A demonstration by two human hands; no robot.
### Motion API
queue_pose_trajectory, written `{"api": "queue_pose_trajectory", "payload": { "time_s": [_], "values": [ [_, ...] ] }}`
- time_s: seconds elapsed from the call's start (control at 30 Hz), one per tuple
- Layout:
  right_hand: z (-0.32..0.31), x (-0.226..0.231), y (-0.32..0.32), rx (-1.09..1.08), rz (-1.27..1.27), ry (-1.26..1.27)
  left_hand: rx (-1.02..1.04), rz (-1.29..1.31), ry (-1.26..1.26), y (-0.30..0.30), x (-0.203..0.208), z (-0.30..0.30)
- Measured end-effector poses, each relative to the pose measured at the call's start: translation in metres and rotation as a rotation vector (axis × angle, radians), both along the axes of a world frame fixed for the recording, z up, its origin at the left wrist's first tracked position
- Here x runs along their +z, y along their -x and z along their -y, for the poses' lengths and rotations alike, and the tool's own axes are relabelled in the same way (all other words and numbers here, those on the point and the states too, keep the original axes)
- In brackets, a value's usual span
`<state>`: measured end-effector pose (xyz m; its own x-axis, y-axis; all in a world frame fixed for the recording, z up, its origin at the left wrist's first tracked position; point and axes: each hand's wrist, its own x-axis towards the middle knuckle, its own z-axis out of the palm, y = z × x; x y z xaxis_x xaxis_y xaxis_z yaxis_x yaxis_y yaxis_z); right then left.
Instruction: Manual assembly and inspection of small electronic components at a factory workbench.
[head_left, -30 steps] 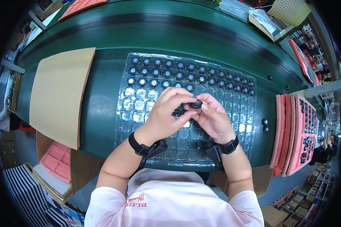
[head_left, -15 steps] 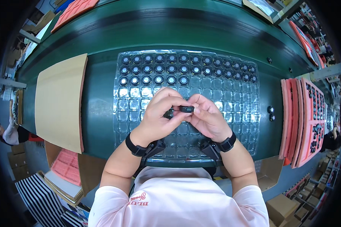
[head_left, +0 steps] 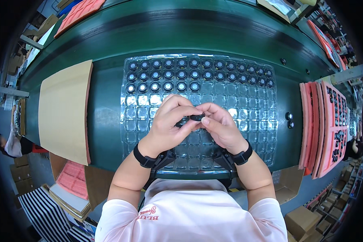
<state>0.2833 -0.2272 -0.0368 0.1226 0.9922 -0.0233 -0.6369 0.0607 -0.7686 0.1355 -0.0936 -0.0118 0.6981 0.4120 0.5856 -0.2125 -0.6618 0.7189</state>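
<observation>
From my remote place I see the left hand [head_left: 169, 123] pinching a small black part [head_left: 197, 117] between thumb and fingers; the right hand [head_left: 224, 127] pinches it from the other side — both are above the clear tray [head_left: 254, 139]. Similar round parts [head_left: 182, 74] fill its two far rows — the third only at left. Two loose parts [head_left: 289, 116] lie on the green table [head_left: 105, 121], right of the tray.

Thirty-two round black parts [head_left: 181, 74] show in my one tray [head_left: 246, 139].
I count thirteen, thirteen, six by row; two loose parts [head_left: 289, 115] right of it.
</observation>
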Motion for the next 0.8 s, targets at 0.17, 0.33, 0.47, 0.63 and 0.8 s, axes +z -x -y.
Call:
{"api": "queue_pose_trajectory", "payload": {
  "time_s": [0.17, 0.33, 0.47, 0.63, 0.8],
  "values": [
    [0.001, -0.003, -0.001, -0.008, 0.107, 0.024, -0.011, -0.014, -0.066, -0.001, 0.003, -0.001],
    [0.002, -0.002, -0.003, 0.006, 0.072, 0.03, -0.032, 0.003, -0.054, -0.001, 0.001, -0.001],
    [0.003, 0.0, -0.007, 0.047, 0.014, -0.018, -0.042, 0.005, 0.016, 0.001, 0.0, -0.001],
    [0.001, 0.006, 0.003, -0.041, 0.104, -0.02, -0.055, -0.012, -0.054, 0.0, 0.002, -0.002],
    [0.003, 0.011, 0.005, -0.221, 0.429, -0.13, -0.068, -0.023, 0.142, 0.003, 0.005, 0.0]
  ]
}}
